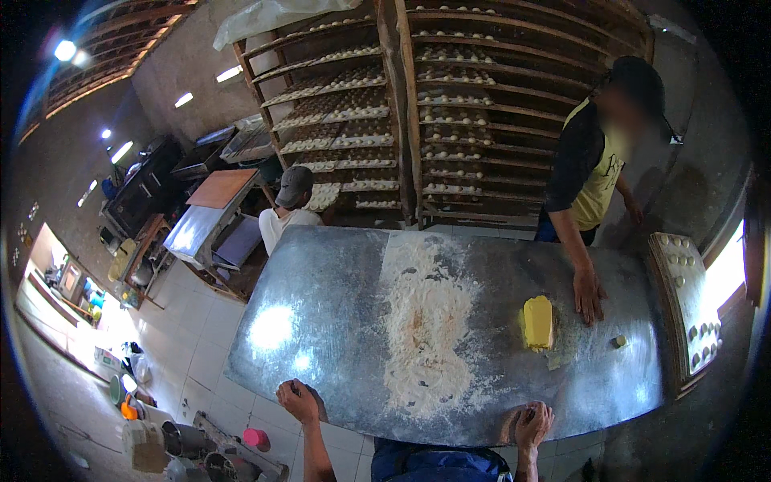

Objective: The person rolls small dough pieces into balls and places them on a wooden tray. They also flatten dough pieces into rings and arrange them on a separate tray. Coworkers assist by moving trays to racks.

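A metal-topped table stretches out before me. My left hand is at its near left edge, fingers curled into a loose fist, with nothing showing in them. My right hand is at the near edge further right, its fingers also curled and nothing showing in them. Between and beyond my hands, a broad band of white flour runs across the tabletop. To its right sits a block of yellow fat, like butter or margarine. Farther right lies a small pale round piece, perhaps dough.
At the far right a person rests a hand on the table near the yellow block. Another person in a cap is low behind the far left edge. A tall wooden rack holds trays of small dough balls. A board of round pieces leans at the right.
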Demonstrator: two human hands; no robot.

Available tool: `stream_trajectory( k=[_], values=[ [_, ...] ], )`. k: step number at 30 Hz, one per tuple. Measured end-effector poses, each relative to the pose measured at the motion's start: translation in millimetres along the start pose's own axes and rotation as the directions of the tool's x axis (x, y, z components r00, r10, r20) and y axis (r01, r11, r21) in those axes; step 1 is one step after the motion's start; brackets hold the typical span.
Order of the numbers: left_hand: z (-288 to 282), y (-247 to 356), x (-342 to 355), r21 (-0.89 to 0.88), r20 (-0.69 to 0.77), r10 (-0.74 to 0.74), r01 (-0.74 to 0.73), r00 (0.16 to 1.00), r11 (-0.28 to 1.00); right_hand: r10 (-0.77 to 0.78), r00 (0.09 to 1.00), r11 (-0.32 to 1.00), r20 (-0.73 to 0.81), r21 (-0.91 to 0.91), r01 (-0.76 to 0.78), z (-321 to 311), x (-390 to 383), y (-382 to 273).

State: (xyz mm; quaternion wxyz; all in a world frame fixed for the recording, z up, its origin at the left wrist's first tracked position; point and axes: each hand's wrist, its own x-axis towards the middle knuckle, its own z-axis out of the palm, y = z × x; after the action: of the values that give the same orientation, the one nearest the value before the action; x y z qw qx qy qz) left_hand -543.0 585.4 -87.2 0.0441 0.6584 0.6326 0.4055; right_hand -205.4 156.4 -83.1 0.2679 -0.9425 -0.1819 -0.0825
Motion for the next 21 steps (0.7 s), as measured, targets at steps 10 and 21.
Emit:
stream_trajectory(
  k=[10,21],
  values=[
    [-1,-1,0,0.006,-0.05,0.054,-0.054,0.997,0.999,-0.004,1.0,1.0,0.022,0.027,0.004,-3,0,-5],
    [28,-44,-2,-0.052,0.007,-0.048,0.049,0.999,0.997,-0.065,0.989,0.996,-0.136,0.044,0.072,-3,0,-5]
  ],
)
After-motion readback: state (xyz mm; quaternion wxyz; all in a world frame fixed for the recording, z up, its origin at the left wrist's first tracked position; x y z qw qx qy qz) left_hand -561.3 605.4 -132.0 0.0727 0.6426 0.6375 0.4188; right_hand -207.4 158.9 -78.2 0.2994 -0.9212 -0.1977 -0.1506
